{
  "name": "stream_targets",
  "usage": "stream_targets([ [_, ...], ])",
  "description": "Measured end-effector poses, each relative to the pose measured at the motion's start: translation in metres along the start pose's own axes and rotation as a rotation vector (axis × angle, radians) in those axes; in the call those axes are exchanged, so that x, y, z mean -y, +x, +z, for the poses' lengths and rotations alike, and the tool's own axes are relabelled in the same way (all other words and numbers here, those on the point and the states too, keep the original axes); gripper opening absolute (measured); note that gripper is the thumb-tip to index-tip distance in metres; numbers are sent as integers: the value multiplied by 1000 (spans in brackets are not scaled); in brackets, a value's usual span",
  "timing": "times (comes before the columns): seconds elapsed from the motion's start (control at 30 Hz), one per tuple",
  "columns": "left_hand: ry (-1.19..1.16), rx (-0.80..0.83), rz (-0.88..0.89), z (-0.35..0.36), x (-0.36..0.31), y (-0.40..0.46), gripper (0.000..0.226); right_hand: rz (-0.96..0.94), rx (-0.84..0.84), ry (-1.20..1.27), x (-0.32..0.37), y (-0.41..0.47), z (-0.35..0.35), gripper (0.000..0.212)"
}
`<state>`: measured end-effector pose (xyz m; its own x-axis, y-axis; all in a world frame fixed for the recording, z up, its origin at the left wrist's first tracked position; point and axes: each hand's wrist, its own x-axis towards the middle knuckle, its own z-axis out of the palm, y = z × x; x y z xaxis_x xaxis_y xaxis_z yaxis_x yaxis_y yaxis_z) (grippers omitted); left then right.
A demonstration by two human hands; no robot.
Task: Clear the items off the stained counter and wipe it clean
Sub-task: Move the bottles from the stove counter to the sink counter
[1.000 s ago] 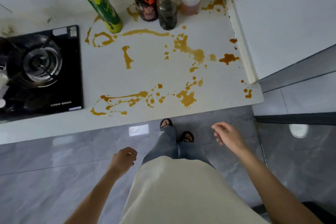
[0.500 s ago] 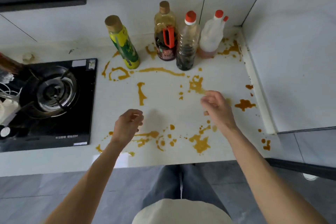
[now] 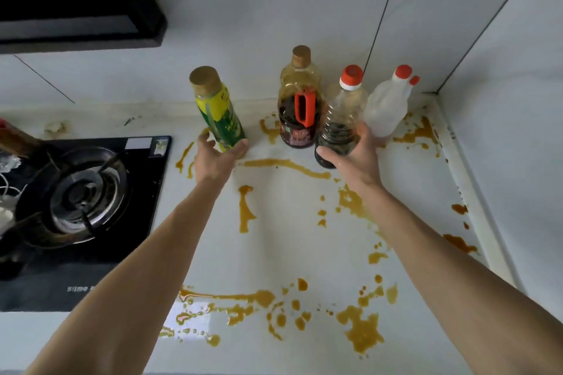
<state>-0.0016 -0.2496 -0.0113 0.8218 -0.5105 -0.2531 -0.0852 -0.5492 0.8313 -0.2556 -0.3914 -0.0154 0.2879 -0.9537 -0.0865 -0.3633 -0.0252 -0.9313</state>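
A white counter (image 3: 283, 240) is splashed with orange-brown sauce stains (image 3: 362, 329). Most of the mess sits near the front edge, and more trails run up toward the back wall.

Four bottles stand in a row at the back of the counter. Nearest the black gas stove (image 3: 82, 201) is a green and yellow bottle (image 3: 219, 113) with a tan cap, and it leans a bit. Next comes a big bottle with a red handle (image 3: 300, 106), dark sauce filling its lower part. Then a clear bottle with a red cap (image 3: 342, 119), with dark liquid at the bottom. Last, in the corner, is a cloudy white bottle (image 3: 388, 106) with two red tops.

The left hand (image 3: 214, 158) is at the foot of the green and yellow bottle. Its fingers are spread wide around the base, thumb on one side, not squeezed tight. The right hand (image 3: 355, 158) is at the bottom of the clear bottle, fingers curled open around it, thumb on the side toward the stove. I cannot tell if either hand has a firm hold.
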Motion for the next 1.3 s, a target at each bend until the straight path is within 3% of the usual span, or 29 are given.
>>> stream_targets([
  [0.17, -61, -131, 74, 24, 2, 31, 93, -42, -41, 32, -16, 16, 13, 78],
  [0.57, -48, -276, 124, 20, -7, 32, 66, -57, -128, -30, -10, 10, 11, 64],
  [0.83, 26, -164, 153, -24, -8, -44, 60, -17, -65, -37, 11, -54, -30, 75],
  [1.3, 134, -12, -141, -107, 74, -221, 62, 100, 139, -191, 24, -203, -97, 76],
])
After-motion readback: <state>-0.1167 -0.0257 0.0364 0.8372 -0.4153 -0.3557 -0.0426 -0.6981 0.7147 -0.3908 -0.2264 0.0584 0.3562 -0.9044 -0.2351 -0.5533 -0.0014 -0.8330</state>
